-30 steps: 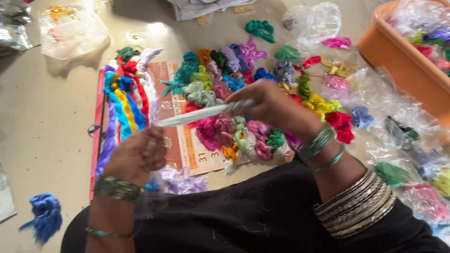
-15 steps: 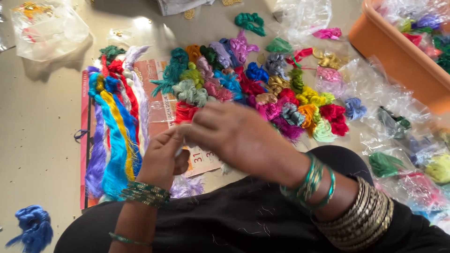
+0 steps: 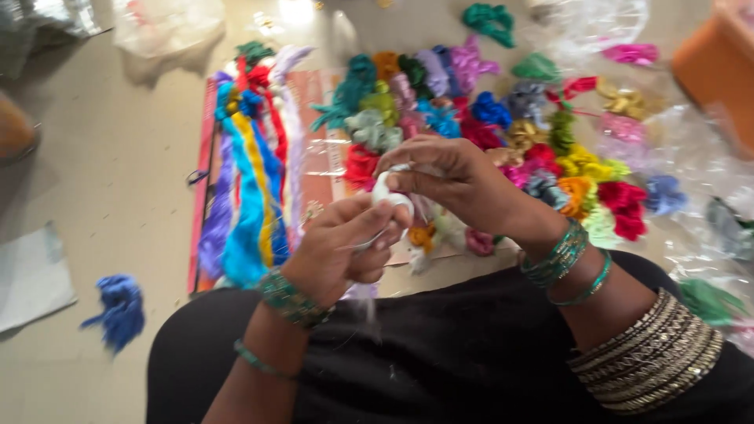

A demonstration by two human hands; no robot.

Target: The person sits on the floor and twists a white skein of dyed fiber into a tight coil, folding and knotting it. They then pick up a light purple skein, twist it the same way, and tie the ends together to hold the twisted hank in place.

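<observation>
Both hands, left hand (image 3: 339, 253) and right hand (image 3: 448, 179), pinch one white thread bundle (image 3: 390, 196) above the floor's (image 3: 110, 173) colourful thread heaps (image 3: 503, 126).

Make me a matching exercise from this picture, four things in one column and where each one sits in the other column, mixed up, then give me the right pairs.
Things
1. white thread bundle
2. loose blue thread clump
3. orange tub
4. long blue and yellow skeins

Places
A. top right corner of the view
B. laid lengthwise on the red-edged card, to the left of the hands
C. between the fingers of the left hand and the right hand
D. alone on the floor at lower left

Pairs: 1-C, 2-D, 3-A, 4-B
</observation>
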